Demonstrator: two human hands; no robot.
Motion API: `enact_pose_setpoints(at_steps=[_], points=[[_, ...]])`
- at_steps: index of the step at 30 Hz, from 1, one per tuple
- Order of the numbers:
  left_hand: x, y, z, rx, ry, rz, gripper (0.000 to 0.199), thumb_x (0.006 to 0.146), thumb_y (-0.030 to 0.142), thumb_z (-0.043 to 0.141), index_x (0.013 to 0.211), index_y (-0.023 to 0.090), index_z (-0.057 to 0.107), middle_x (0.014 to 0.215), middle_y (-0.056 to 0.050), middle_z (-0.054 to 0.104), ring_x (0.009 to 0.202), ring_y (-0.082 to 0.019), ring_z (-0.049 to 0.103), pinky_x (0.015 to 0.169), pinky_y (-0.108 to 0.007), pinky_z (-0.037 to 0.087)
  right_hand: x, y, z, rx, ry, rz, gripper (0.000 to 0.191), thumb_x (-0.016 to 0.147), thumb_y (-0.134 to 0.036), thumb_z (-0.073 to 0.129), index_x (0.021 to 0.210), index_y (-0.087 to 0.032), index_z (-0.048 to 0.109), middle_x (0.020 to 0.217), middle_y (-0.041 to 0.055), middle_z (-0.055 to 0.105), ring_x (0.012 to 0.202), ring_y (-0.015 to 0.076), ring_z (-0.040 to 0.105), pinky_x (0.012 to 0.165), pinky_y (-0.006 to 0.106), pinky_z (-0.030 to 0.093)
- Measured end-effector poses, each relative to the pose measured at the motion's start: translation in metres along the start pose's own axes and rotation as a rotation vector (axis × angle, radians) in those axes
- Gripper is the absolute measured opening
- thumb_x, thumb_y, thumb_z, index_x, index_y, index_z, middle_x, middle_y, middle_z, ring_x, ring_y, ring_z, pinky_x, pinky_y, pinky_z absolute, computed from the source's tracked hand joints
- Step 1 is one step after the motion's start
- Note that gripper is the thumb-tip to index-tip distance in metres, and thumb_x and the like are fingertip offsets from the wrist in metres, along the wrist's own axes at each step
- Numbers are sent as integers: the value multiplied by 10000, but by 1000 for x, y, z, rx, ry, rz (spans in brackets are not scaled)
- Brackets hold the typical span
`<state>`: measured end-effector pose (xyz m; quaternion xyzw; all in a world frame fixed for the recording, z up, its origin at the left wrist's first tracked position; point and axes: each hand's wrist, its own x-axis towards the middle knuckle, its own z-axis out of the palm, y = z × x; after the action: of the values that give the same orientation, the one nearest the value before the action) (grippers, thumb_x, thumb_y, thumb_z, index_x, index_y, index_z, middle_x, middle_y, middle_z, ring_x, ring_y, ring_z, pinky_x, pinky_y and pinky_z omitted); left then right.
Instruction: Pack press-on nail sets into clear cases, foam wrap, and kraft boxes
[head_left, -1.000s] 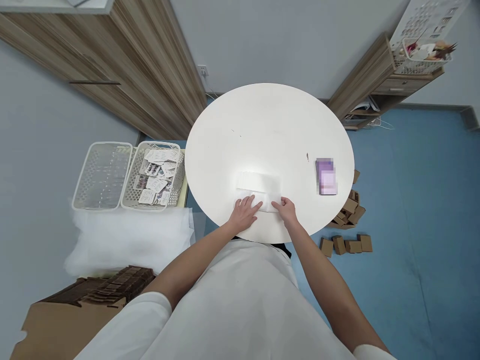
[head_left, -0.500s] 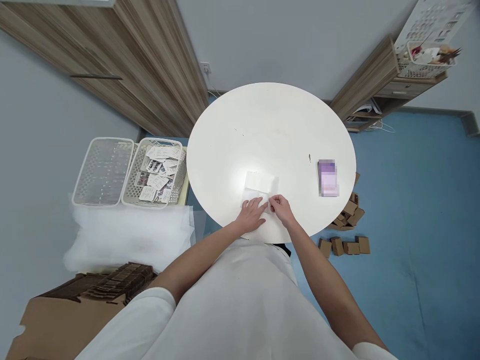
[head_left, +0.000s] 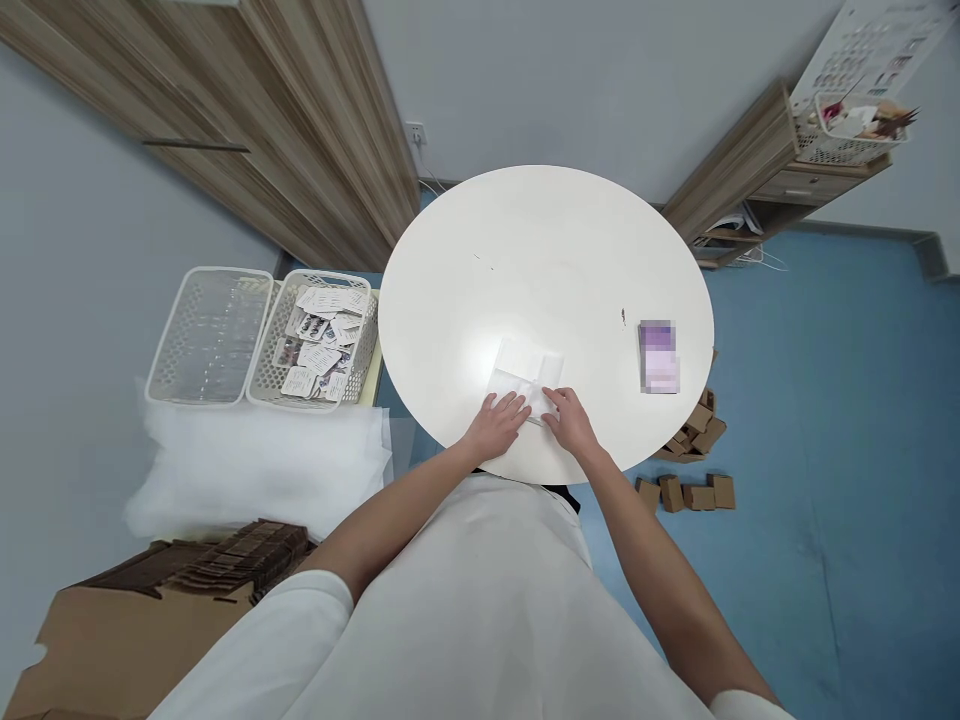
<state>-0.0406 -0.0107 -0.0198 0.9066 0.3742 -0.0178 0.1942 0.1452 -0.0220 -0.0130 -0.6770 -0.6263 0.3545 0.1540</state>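
A thin white sheet [head_left: 519, 358] with fold lines lies near the front edge of the round white table [head_left: 570, 240]. My left hand [head_left: 496, 428] rests flat on the sheet's near left part, its fingers spread. On the right side of the same sheet, my right hand [head_left: 569, 420] touches the near edge with thumb and forefinger apart. Whether anything lies wrapped under the folds cannot be made out. To the right on the table is a purple and pink stack [head_left: 660, 357], blurred by pixelation.
Left of the table stand a white basket of small printed packs [head_left: 319, 340] and a basket of clear plastic pieces [head_left: 210, 340]. Below them lie white translucent sheets [head_left: 262, 460] and flattened cardboard [head_left: 135, 640]. Small brown boxes [head_left: 697, 495] sit on the floor at right.
My right hand has gone from a pinch at the sheet's edge to fingers apart, resting on it. The sheet's right part now looks flatter. My left hand stays on it.
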Motion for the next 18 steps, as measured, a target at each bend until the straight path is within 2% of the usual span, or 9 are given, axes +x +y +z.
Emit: enact_pose_setpoints(at_steps=[2, 4, 8, 10, 14, 18], points=[[-4, -2, 1, -52, 6, -17, 542, 763, 225, 482, 1290, 245, 359, 1394, -75, 314, 1293, -273, 218, 1026, -468, 138, -1, -3, 8, -84, -16, -23, 504, 752, -195, 514, 1245, -239, 416, 1184, 89, 403, 943, 197, 526, 778, 356, 469], [-9, 1, 4, -155, 43, -158, 563, 754, 264, 509, 1292, 247, 343, 1423, -88, 241, 1302, -286, 185, 1021, -475, 151, -1, -7, 18, -123, -9, 8, 511, 761, -198, 511, 1257, -241, 397, 1225, 99, 353, 919, 193, 536, 763, 353, 473], [-14, 13, 12, -531, 153, -771, 694, 743, 402, 530, 1330, 211, 213, 1436, -141, 124, 1305, -324, 133, 985, -501, 229, 1, -10, 29, -145, 39, 72, 494, 763, -202, 511, 1243, -242, 407, 1242, 95, 317, 937, 198, 531, 756, 342, 473], [-12, 18, 14, -764, 203, -966, 744, 724, 427, 554, 1330, 205, 183, 1417, -142, 147, 1299, -312, 155, 983, -463, 270, 2, -9, 29, -148, 30, 73, 486, 757, -208, 520, 1231, -245, 419, 1235, 87, 320, 922, 192, 537, 750, 335, 473], [-4, 19, 14, -1206, 289, -1119, 800, 668, 436, 627, 1304, 211, 196, 1326, -130, 290, 1173, -243, 391, 883, -327, 408, 3, -8, 24, -150, -13, 52, 481, 752, -225, 532, 1221, -246, 425, 1218, 78, 333, 835, 169, 556, 730, 334, 474], [5, 4, 13, -1396, 377, -1294, 835, 616, 403, 688, 1270, 191, 213, 1138, -101, 460, 969, -186, 526, 772, -287, 458, 2, -9, 22, -142, -13, 47, 476, 760, -227, 520, 1224, -249, 418, 1212, 77, 330, 839, 169, 555, 731, 337, 473]])
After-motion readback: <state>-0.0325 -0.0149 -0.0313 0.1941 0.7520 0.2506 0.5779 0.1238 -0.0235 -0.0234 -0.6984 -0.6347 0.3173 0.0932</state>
